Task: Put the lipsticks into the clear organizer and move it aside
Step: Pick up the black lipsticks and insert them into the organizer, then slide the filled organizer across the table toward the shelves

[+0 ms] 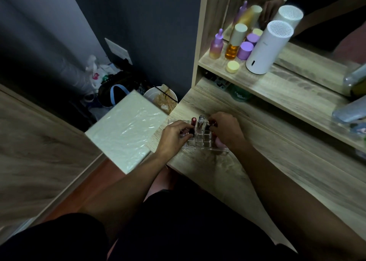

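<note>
The clear organizer (200,142) stands on the wooden desk (257,161) near its left edge. A red-capped lipstick (193,120) and a silver-topped lipstick (201,120) stand upright in its back slots. My left hand (174,137) grips the organizer's left side, fingers curled at the red lipstick. My right hand (225,131) closes on the right side, pinching a dark lipstick (209,124) over a slot. A pink round thing (219,144) shows under my right palm; I cannot tell what it is.
A shelf (277,82) above the desk carries purple and amber bottles (233,44), a yellow jar (232,66) and a white cylinder (267,46) before a mirror. A white plastic-wrapped stool top (126,130) sits left of the desk, a bin (162,100) behind it.
</note>
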